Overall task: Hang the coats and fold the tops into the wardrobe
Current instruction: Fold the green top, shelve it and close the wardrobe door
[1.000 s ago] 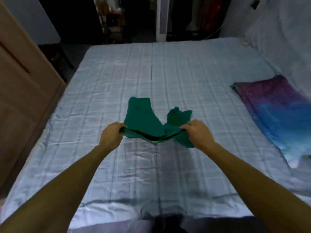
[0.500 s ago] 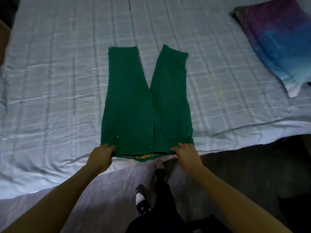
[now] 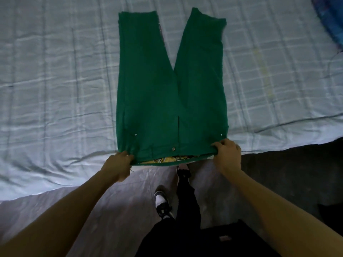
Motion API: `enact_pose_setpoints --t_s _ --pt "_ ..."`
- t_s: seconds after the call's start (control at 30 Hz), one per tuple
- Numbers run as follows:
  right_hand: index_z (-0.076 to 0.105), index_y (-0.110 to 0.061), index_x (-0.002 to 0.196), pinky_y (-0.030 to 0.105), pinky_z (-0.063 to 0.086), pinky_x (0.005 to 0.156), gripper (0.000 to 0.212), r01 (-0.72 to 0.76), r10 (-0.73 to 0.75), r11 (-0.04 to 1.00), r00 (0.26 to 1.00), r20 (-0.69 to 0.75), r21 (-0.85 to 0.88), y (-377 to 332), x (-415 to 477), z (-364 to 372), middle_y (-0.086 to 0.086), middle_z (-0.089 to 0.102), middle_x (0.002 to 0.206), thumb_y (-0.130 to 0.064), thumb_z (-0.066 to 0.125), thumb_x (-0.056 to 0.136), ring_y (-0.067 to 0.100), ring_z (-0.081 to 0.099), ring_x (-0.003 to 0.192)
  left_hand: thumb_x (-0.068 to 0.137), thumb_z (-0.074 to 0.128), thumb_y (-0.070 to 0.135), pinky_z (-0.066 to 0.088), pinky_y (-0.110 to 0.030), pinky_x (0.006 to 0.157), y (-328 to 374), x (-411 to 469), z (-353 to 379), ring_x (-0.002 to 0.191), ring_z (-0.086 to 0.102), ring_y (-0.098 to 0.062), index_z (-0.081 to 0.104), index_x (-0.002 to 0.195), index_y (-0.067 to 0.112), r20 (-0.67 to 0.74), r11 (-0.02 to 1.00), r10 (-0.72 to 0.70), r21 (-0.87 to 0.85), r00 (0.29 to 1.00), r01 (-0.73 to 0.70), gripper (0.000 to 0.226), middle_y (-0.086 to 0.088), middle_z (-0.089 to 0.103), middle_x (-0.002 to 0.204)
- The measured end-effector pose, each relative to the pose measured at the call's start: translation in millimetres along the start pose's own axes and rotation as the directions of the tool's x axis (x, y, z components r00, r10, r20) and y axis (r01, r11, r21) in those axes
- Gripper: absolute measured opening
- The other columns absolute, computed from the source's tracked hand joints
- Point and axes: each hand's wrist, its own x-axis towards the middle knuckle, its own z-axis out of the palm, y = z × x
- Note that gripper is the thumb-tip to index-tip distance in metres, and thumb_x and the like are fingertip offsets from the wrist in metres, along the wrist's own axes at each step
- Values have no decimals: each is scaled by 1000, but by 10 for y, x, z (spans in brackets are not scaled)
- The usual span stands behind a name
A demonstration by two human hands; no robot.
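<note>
Head-camera view: a green garment (image 3: 170, 89) lies spread flat on a bed (image 3: 55, 80) covered in a pale checked sheet, its two long panels pointing away from the person and its near hem at the bed's near edge. The left hand (image 3: 118, 166) pinches the hem's left corner and the right hand (image 3: 227, 156) pinches the right corner, each grip closed on the cloth. A second ago the same garment hung bunched between the hands above the middle of the bed; it has since been drawn out full length and laid down, and in the last half second it has barely shifted. That suggests the spreading step is finished and folding can begin. A patterned lining shows at the hem. A blue cloth (image 3: 332, 17) lies beyond the garment's far right corner. The wardrobe is out of view.
</note>
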Motion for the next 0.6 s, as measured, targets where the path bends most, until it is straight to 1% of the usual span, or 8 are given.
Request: enact_pose_setpoints --t_s 0.1,0.17,0.23,0.3,0.37,0.43,0.53,0.6 --pt "71 -14 103 52 45 87 49 10 82 958 948 -308 285 -274 7 -131 18 59 106 -1 60 58 40 56 95 93 46 26 48 -37 85 -54 -28 128 113 52 -27 51 130 24 -13 998 43 -54 999 -44 37 -6 50 127" --pt "71 -16 101 46 42 87 52 171 -32 948 889 -456 267 -715 54 -254 18 59 108 6 63 54 39 54 97 93 44 26 48 -37 86 -77 -29 180 112 52 -27 52 129 23 -63 995 67 -76 996 -71 37 -6 50 127" --pt "72 -17 97 41 39 86 52 393 -245 893 834 -494 220 -1301 112 -312 18 58 109 9 63 53 38 52 99 92 43 23 49 -37 86 -107 -40 222 111 52 -28 52 129 23 -88 992 92 -84 992 -100 39 -6 51 128" --pt "73 -15 96 46 41 92 48 630 -535 759 747 -396 163 -1893 108 -234 21 58 115 9 67 56 38 49 108 88 44 19 49 -38 87 -137 -74 274 113 51 -28 52 131 22 -126 986 143 -69 982 -152 43 -6 51 132" --pt "66 -19 116 54 30 107 55 786 -781 615 618 -93 58 -2328 52 -58 21 47 135 6 72 67 36 36 129 85 50 13 49 -40 88 -147 -136 304 114 52 -29 54 129 22 -185 972 143 -156 972 -173 45 -8 52 134" --pt "52 -21 134 54 18 114 61 812 -809 581 571 137 47 -2497 -34 135 17 35 147 2 65 80 34 24 139 85 54 9 49 -38 88 -163 -207 293 112 54 -27 59 124 19 -225 954 125 -239 966 -179 41 -9 55 130" --pt "48 -14 136 48 32 109 51 680 -710 696 700 75 231 -2370 -146 218 17 45 140 -2 58 88 34 38 131 83 55 6 49 -37 87 -249 -247 355 115 54 -27 59 124 18 -317 926 142 -294 938 -239 44 -8 57 130" --pt "47 -12 137 41 36 106 46 589 -623 771 776 95 243 -2163 -127 201 15 48 136 -8 52 92 32 44 125 86 52 9 48 -37 90 -277 -248 410 116 53 -29 58 125 16 -300 888 72 -416 951 -198 41 -8 57 130"
